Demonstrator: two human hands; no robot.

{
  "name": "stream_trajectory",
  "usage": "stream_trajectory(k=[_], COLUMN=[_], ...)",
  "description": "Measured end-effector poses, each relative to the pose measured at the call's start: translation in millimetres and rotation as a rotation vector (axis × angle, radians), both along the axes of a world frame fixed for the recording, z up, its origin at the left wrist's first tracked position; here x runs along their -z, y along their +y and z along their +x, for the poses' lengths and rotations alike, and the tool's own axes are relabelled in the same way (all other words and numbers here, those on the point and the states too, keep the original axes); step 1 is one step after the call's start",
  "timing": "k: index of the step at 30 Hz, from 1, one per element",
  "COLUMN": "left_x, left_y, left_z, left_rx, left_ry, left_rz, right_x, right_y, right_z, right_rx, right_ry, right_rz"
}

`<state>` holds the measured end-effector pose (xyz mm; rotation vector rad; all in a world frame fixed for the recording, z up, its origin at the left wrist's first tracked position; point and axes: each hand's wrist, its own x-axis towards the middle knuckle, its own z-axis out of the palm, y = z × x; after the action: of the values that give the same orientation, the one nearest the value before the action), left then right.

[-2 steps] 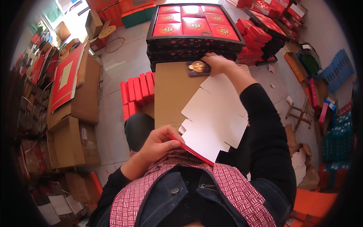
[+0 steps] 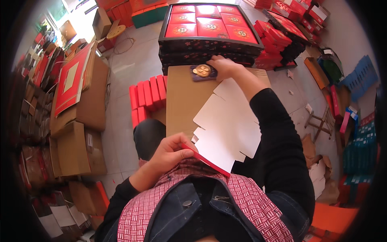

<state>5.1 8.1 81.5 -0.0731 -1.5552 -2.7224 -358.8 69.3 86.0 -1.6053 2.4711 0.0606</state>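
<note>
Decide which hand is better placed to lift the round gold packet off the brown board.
Right. The right hand already rests against the gold packet at the board's far end; the left hand pinches the flat white carton near the chest.

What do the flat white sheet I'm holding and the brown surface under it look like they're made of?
The white sheet looks like thin die-cut cardboard: matte white on this side, with cut tabs and a red face showing along the edge at your left hand. The brown surface looks like plain corrugated cardboard, dull and uncoated, though no fluted edge shows. Your right hand rests by a dark packet with a gold disc, seemingly glossy.
</note>
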Motion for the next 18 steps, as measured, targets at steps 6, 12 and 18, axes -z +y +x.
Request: stream_trajectory(k=[6,12,18], left_x=[-5.7,-10.3,-18.4], left_y=[1.4,-5.4,-4.4], left_z=[-8.5,2.1,-23.3], left_rx=[-0.066,-0.399,-0.414], left_ry=[0.045,0.237,0.283], left_rz=[0.049,0.083,0.232], right_x=[14.6,-68.7,3.6], right_y=[7.4,170.0,248.7], right_z=[0.9,111.6,228.6], right_rx=[-0.104,0.085,0.152], right_ry=[0.012,-1.103,-1.56], right_rz=[-0.352,-0.522,-0.252])
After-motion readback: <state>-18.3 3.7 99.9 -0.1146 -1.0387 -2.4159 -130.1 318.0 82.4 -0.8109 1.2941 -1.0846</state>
